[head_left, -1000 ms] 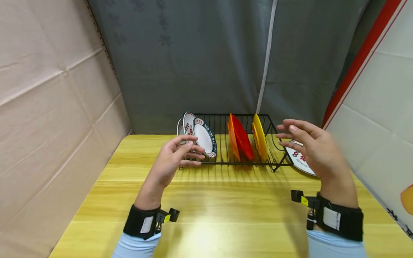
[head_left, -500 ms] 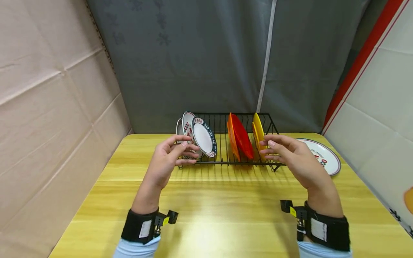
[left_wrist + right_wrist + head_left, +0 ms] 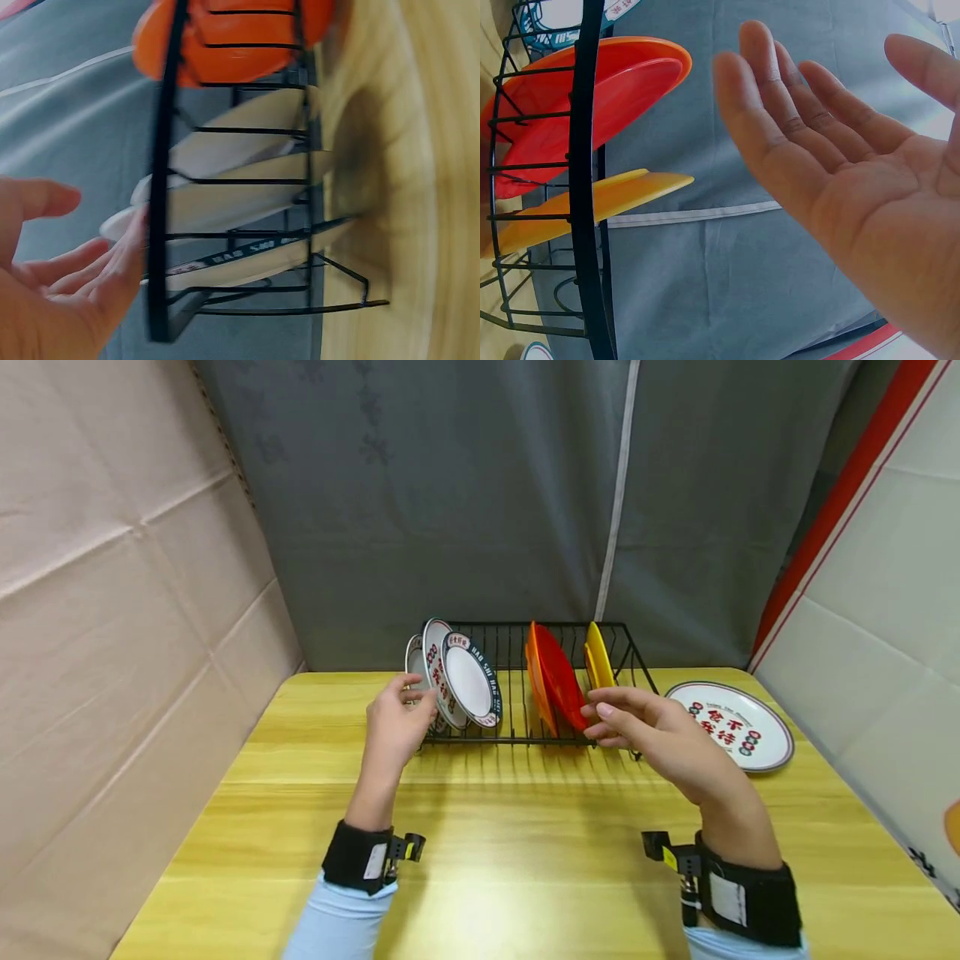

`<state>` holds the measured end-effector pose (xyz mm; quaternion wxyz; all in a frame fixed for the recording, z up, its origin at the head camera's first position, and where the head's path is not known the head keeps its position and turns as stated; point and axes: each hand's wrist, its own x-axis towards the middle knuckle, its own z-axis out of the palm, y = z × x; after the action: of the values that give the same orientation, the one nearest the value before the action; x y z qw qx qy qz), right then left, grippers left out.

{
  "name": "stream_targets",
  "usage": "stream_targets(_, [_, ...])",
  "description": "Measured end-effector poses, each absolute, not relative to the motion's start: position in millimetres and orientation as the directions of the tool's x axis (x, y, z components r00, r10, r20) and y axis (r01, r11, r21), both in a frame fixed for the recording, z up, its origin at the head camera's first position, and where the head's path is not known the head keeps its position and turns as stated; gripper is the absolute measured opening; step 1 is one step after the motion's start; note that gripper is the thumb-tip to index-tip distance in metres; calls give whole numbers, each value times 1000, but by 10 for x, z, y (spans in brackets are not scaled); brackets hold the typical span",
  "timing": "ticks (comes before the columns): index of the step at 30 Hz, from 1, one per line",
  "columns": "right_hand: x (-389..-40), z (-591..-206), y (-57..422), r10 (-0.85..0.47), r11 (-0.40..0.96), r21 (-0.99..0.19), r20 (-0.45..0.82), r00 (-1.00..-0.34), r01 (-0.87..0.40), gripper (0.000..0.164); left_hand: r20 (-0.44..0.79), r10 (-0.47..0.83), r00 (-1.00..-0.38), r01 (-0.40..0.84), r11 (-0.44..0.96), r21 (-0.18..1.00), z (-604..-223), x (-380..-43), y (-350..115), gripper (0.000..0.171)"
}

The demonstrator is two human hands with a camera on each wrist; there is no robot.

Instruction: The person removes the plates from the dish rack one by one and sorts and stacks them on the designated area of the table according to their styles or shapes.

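A black wire dish rack (image 3: pixel 517 741) stands on the wooden table. At its left end several white plates lean upright; the front plate (image 3: pixel 471 681) has a dark lettered rim. Beside them my left hand (image 3: pixel 397 718) reaches in from the front, its fingers loosely bent at the left plates. In the left wrist view, thumb and fingers are apart, the fingers by the rack's bar and the plate edges; contact is unclear. My right hand (image 3: pixel 667 743) hovers holding nothing before the red plate (image 3: pixel 558 677). The right wrist view shows its palm and extended fingers apart from the rack.
An orange plate (image 3: pixel 537 681) stands behind the red one, and yellow plates (image 3: pixel 597 656) farther right. A patterned white plate (image 3: pixel 727 722) lies flat on the table (image 3: pixel 480 860) right of the rack. A grey curtain (image 3: pixel 450 502) hangs behind.
My right hand has moved left, from over the flat white plate to before the red plate, uncovering the flat one. My left hand has turned and shifted slightly left, beside the white plates.
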<state>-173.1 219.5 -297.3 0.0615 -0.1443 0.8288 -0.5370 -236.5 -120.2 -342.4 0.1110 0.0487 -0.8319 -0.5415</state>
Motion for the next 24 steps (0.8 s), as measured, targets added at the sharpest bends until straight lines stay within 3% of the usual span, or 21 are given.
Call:
stream_targets(4, [-1715, -2950, 2186, -320, 360, -919, 43, -946, -164, 50, 228, -232, -946, 62, 559, 827, -3489, -2461, -1132, 53])
stream_targets(8, [-1695, -2940, 2181, -331, 340, -928, 31, -943, -150, 52, 247, -200, -948, 55, 663, 747, -3570, -2548, -1097, 60])
stream_targets(24, [-1705, -2953, 2155, -291, 411, -903, 4, -957, -128, 53, 352, -135, -926, 160, 705, 691, -3737, -2612, -985, 62])
